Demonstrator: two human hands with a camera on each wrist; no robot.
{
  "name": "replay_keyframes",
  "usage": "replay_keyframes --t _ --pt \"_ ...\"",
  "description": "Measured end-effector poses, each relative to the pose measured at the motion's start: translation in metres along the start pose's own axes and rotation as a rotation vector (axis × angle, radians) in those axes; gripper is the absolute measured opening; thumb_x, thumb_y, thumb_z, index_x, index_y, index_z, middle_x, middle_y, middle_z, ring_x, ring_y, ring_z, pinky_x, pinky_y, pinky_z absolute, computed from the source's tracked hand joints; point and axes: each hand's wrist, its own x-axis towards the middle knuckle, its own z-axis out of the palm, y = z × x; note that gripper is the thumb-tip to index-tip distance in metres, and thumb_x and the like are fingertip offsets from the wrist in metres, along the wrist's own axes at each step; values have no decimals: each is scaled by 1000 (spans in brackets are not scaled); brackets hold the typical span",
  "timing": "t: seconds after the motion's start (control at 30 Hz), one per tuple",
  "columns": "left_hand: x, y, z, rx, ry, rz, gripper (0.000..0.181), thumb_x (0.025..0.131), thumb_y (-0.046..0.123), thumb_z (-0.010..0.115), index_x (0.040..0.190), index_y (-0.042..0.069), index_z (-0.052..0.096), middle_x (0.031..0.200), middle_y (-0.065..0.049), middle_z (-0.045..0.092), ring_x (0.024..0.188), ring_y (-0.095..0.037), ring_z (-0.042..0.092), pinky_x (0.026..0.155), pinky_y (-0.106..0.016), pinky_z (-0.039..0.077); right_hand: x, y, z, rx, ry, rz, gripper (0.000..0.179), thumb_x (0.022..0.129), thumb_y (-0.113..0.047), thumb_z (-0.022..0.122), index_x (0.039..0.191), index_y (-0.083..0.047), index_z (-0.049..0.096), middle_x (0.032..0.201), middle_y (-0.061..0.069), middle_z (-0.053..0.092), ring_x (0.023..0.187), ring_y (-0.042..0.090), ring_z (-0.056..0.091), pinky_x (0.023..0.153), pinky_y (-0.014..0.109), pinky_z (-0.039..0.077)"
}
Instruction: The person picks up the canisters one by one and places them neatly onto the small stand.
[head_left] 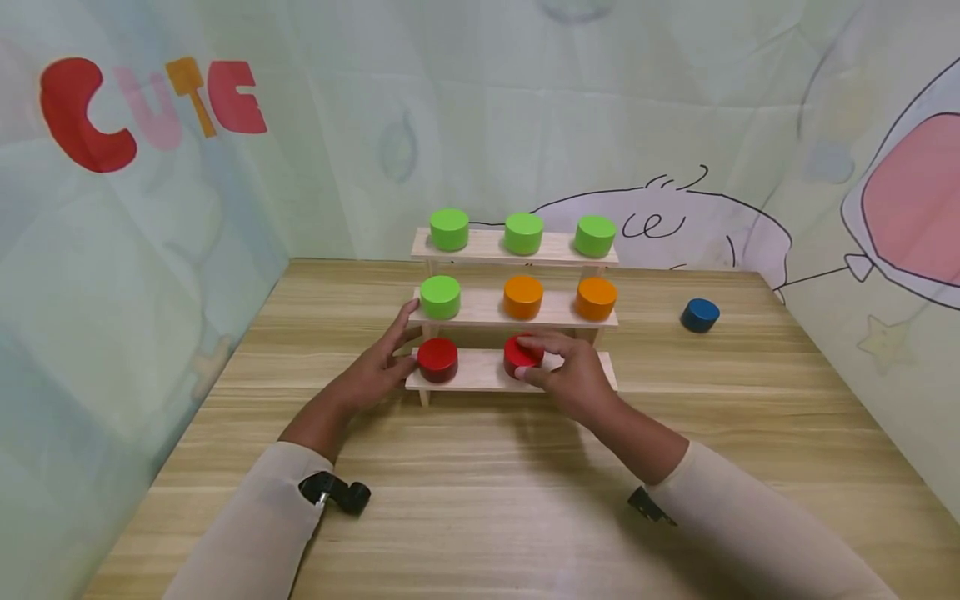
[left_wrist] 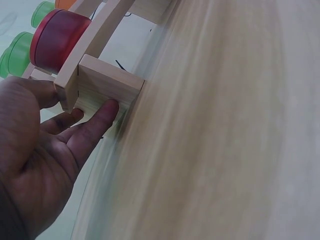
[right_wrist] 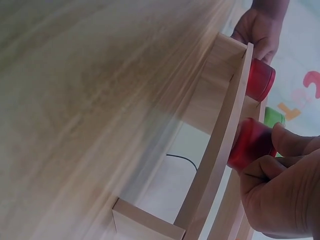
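Observation:
A three-tier wooden shelf rack (head_left: 483,377) stands on the table. My right hand (head_left: 576,377) pinches a red cylinder block (right_wrist: 248,145) between thumb and fingers at the middle of the lowest shelf. Another red cylinder block (head_left: 437,361) sits at that shelf's left end. My left hand (head_left: 375,367) is at the rack's left side; its fairly straight fingers (left_wrist: 100,120) lie beside the side support, and the thumb is against the lowest shelf's end. The middle shelf bears a green block (head_left: 440,298) and two orange blocks, one of them an orange block (head_left: 522,298) in the centre.
Three green blocks stand on the top shelf, including a green block (head_left: 523,234) in the middle. A blue cylinder block (head_left: 700,316) lies on the wooden table (head_left: 480,517), right of the rack. Behind is a printed cloth backdrop (head_left: 420,108).

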Motion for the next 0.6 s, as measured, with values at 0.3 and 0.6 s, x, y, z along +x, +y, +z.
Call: replay_keyframes --t 0.3,0.6 --pt "0 0 0 20 11 7 91 114 11 52 173 51 -4 181 -25 23 153 -58 46 110 -63 56 -2 3 0 -13 -6 13 52 90 -2 88 140 -7 75 149 15 71 149 37 59 121 52 53" --pt "2 -2 -1 8 3 21 92 113 9 52 173 52 -4 181 -25 22 152 -58 48 108 -62 58 0 6 -1 -20 -21 44 58 91 -5 88 146 -6 70 151 16 69 151 38 56 126 53 47"
